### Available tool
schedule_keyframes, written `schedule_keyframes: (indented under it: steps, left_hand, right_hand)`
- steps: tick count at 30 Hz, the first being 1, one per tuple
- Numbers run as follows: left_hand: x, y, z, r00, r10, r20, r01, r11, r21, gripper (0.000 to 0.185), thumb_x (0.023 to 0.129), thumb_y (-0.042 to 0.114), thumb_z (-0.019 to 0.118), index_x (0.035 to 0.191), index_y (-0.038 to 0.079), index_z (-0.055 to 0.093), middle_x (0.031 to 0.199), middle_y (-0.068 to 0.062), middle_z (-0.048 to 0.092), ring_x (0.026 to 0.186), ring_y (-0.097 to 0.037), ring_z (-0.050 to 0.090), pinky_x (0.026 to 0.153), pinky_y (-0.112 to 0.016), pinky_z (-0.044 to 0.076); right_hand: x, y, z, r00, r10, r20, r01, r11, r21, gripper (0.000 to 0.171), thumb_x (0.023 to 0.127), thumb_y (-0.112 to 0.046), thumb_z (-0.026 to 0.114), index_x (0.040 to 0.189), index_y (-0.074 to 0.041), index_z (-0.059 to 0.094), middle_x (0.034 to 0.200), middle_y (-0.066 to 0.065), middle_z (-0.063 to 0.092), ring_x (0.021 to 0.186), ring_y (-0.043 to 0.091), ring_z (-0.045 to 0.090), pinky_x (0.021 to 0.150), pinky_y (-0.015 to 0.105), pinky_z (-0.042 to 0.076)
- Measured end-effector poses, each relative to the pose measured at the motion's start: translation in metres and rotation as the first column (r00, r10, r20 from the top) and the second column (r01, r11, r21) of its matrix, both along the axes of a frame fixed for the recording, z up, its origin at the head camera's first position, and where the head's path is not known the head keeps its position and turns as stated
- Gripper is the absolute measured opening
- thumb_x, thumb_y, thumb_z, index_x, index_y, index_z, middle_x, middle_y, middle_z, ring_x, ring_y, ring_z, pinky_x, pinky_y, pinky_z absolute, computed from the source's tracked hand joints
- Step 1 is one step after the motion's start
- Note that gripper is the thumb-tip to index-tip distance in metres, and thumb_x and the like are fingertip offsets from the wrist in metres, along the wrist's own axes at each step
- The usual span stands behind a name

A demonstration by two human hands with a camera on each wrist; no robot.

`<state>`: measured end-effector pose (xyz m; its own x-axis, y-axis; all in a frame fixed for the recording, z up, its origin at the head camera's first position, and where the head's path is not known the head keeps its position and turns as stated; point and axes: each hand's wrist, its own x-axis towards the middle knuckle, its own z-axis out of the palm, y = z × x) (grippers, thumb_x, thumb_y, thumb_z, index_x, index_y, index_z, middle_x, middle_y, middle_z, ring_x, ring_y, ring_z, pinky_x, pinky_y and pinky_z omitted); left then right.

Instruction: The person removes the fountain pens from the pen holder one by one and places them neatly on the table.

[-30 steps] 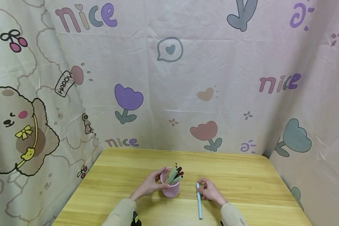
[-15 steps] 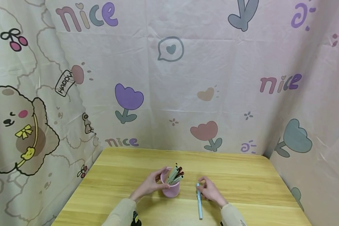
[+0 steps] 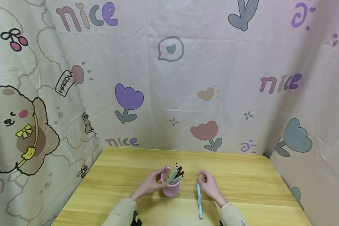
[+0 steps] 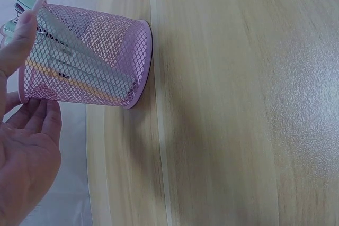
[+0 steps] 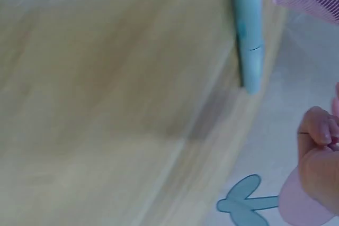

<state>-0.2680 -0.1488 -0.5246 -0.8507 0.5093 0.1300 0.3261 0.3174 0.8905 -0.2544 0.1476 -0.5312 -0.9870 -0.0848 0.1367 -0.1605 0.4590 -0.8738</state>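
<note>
My left hand (image 3: 150, 184) holds a pink mesh pen holder (image 3: 171, 190), thumb on the near side and fingers behind its rim. Several pens (image 3: 173, 175), pale green and dark red, lean inside it; the left wrist view shows their lower ends through the mesh (image 4: 90, 51). To the right, a light-blue pen (image 3: 199, 205) lies on the table, pointing roughly toward the person. Just beyond its far end hovers my right hand (image 3: 210, 185), fingers loosely bent with nothing seen between them. In the right wrist view that hand (image 5: 320, 162) is apart from the pen (image 5: 249, 35).
The wooden table (image 3: 124, 163) stretches to a back edge against a printed curtain (image 3: 169, 94) with flowers and lettering. More curtain hangs along the left and right sides.
My right hand has come off the light-blue pen and moved a little up and away from its far end. The pen and left hand look nearly unchanged.
</note>
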Motion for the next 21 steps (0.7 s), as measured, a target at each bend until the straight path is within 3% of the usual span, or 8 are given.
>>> schedule_keyframes:
  steps: [5, 11, 17, 21]
  left_hand:
    - [0.0, 0.0, 0.001, 1.0, -0.004, 0.002, 0.004, 1.0, -0.001, 0.093, 0.085, 0.02, 0.08, 0.153, -0.012, 0.025, 0.156, -0.034, 0.033, 0.143, -0.05, 0.04, 0.119, -0.058, 0.035]
    - [-0.001, 0.0, 0.001, 1.0, -0.002, -0.005, 0.002, 1.0, -0.005, 0.092, 0.086, 0.02, 0.08, 0.152, -0.012, 0.025, 0.156, -0.034, 0.034, 0.143, -0.05, 0.04, 0.119, -0.058, 0.035]
    - [-0.001, 0.0, 0.001, 1.0, -0.005, -0.018, 0.005, 1.0, -0.012, 0.092, 0.086, 0.02, 0.08, 0.152, -0.013, 0.025, 0.156, -0.034, 0.034, 0.142, -0.05, 0.04, 0.119, -0.058, 0.036]
    - [-0.001, 0.0, 0.001, 1.0, -0.011, -0.023, 0.011, 1.0, -0.005, 0.091, 0.086, 0.019, 0.08, 0.152, -0.013, 0.026, 0.155, -0.035, 0.035, 0.141, -0.05, 0.042, 0.118, -0.057, 0.037]
  right_hand:
    - [0.005, -0.008, 0.012, 0.996, 0.054, -0.073, -0.062, 0.993, -0.103, 0.014, 0.09, -0.004, 0.069, 0.103, -0.008, 0.067, 0.07, -0.003, 0.041, 0.061, 0.002, 0.038, 0.057, 0.015, 0.037]
    - [0.005, -0.013, 0.012, 0.979, 0.147, -0.144, -0.167, 0.977, -0.136, 0.02, 0.09, -0.004, 0.07, 0.11, -0.007, 0.065, 0.078, -0.002, 0.051, 0.067, 0.0, 0.047, 0.057, 0.011, 0.045]
    - [0.004, -0.015, 0.009, 0.948, 0.239, -0.212, -0.271, 0.952, -0.142, 0.031, 0.091, -0.004, 0.069, 0.119, 0.004, 0.062, 0.085, 0.006, 0.058, 0.074, -0.001, 0.052, 0.06, 0.013, 0.051]
    - [0.005, -0.018, 0.009, 0.931, 0.271, -0.243, -0.311, 0.939, -0.146, 0.033, 0.091, -0.004, 0.069, 0.121, 0.006, 0.061, 0.086, 0.014, 0.059, 0.075, -0.002, 0.052, 0.061, 0.014, 0.053]
